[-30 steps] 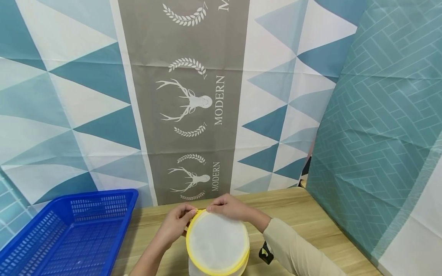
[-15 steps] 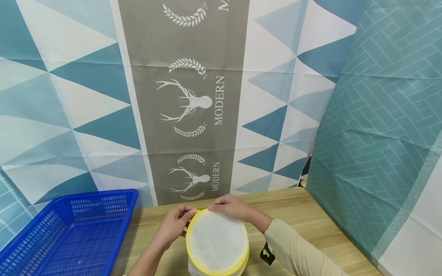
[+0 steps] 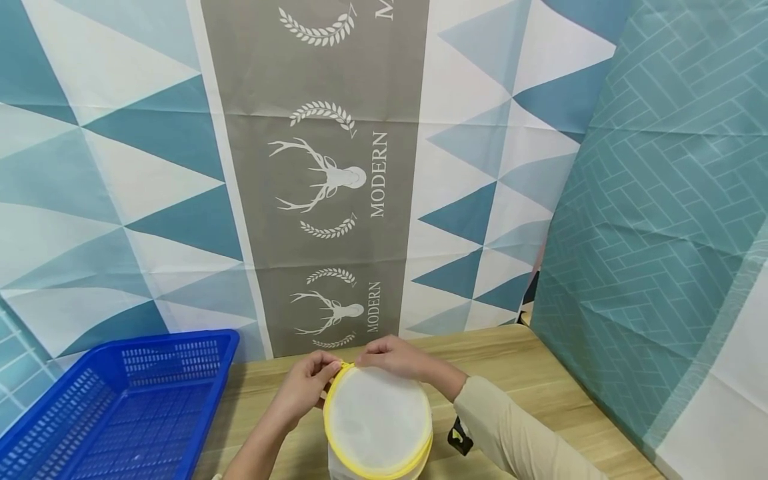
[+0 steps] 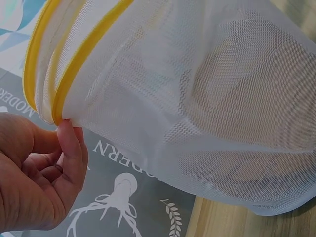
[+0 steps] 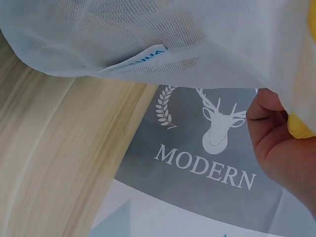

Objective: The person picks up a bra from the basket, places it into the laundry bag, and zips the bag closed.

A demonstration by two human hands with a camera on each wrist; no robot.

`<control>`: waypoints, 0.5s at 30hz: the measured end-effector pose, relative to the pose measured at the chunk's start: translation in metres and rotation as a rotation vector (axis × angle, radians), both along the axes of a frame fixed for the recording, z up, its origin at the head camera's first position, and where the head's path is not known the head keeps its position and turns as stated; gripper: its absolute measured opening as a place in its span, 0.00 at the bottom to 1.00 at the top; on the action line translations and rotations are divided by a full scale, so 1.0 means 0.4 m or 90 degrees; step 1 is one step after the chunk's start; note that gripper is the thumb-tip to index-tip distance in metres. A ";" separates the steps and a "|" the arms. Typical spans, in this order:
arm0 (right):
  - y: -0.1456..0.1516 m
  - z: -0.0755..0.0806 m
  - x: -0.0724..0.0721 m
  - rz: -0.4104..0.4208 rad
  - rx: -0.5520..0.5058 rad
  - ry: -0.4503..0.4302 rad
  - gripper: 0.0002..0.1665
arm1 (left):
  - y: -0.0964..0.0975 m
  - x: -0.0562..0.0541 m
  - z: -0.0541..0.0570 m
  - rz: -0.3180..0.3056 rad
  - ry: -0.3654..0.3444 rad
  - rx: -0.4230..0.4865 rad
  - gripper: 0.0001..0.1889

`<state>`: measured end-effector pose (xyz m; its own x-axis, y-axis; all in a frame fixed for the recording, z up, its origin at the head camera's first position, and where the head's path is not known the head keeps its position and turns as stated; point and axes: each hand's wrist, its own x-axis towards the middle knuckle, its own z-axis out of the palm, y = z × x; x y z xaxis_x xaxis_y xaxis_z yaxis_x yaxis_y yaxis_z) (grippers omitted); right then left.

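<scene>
A white mesh laundry bag point(image 3: 379, 420) with a yellow zipper rim point(image 3: 326, 417) stands in front of me, its round lid facing up. In the left wrist view the bag's mesh side point(image 4: 148, 98) runs down to the wooden surface, and two yellow bands ring its top. My left hand point(image 3: 303, 390) pinches the rim at its far left, thumb against fingertips, beside a small yellow zipper end point(image 3: 345, 365). Close by on the far edge, my right hand point(image 3: 390, 360) grips the rim. A white label with blue letters point(image 5: 143, 58) hangs from the mesh in the right wrist view.
A blue plastic basket point(image 3: 219, 373) with slotted walls stands left on the wooden table point(image 3: 498, 360). A small black item point(image 3: 459, 437) shows beside the right sleeve point(image 3: 510, 423). A patterned cloth point(image 3: 336, 227) hangs behind the table, and a green one point(image 3: 654, 233) at the right.
My right hand has shifted slightly left along the rim, nearer to the left hand. The left hand keeps its pinch in about the same place, and the bag has hardly moved.
</scene>
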<state>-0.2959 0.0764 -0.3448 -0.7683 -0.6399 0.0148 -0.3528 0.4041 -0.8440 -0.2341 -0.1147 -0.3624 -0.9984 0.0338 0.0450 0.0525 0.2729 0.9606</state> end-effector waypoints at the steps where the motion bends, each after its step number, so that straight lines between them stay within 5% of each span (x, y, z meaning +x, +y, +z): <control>1: -0.002 0.000 0.000 0.003 0.003 -0.001 0.14 | 0.000 0.000 0.000 0.000 -0.001 -0.001 0.09; 15: -0.008 -0.008 0.002 0.025 0.022 0.021 0.12 | -0.005 0.000 -0.006 -0.015 -0.006 -0.005 0.10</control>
